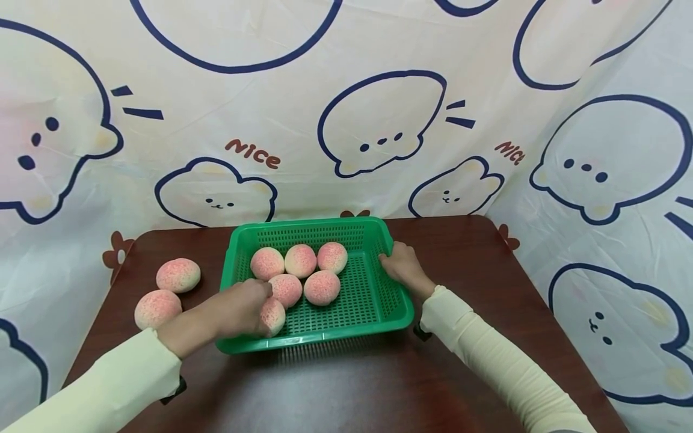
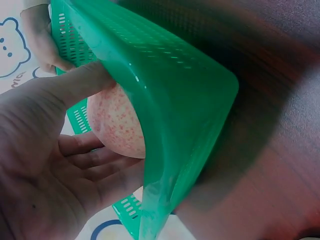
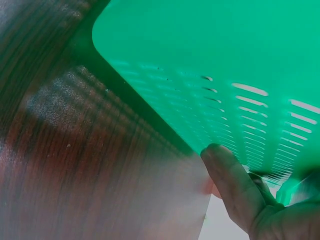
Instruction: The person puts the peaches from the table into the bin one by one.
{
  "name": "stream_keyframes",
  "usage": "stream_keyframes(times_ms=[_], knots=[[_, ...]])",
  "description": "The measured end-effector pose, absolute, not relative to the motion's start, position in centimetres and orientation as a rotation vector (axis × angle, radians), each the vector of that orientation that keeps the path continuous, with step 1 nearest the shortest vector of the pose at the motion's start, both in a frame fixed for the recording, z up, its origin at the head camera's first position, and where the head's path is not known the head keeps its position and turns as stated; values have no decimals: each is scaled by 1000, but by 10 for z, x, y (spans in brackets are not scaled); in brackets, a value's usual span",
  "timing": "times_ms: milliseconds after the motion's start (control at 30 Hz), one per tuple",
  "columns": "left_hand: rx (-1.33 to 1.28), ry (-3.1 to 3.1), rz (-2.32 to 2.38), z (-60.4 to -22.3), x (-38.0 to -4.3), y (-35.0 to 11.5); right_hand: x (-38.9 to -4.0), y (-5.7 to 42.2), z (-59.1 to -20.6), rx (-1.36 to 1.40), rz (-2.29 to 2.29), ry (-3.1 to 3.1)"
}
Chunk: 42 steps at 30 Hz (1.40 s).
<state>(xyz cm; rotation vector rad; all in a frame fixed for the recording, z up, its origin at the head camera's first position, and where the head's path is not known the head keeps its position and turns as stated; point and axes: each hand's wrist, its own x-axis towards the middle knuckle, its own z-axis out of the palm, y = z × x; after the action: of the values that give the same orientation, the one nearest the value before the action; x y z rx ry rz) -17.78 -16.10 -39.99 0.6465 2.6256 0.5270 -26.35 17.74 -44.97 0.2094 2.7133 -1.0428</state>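
My left hand (image 1: 245, 308) reaches into the near left corner of a green plastic basket (image 1: 346, 335), around a pink-and-white speckled peach (image 1: 274, 317). In the left wrist view, the thumb lies on top of this peach (image 2: 117, 122) and the fingers curl beneath it; the basket wall hides its far part. Several more peaches, including one at the middle (image 1: 322, 288), sit in the basket's left and centre. My right hand (image 1: 405, 266) grips the basket's right rim, its fingers seen against the slotted wall (image 3: 250, 112) in the right wrist view.
Two more peaches, a far one (image 1: 178, 275) and a nearer one (image 1: 157, 309), lie on the dark brown table (image 1: 476, 337) left of the basket. A white cloth (image 1: 303, 132) with cartoon drawings hangs behind the table and along its sides.
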Motion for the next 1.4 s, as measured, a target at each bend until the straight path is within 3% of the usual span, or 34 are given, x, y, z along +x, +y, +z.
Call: stream_keyframes(times_ms=[1400], knots=[[706, 2576, 530, -408, -176, -155, -263, 177, -450, 197, -1022, 2730]])
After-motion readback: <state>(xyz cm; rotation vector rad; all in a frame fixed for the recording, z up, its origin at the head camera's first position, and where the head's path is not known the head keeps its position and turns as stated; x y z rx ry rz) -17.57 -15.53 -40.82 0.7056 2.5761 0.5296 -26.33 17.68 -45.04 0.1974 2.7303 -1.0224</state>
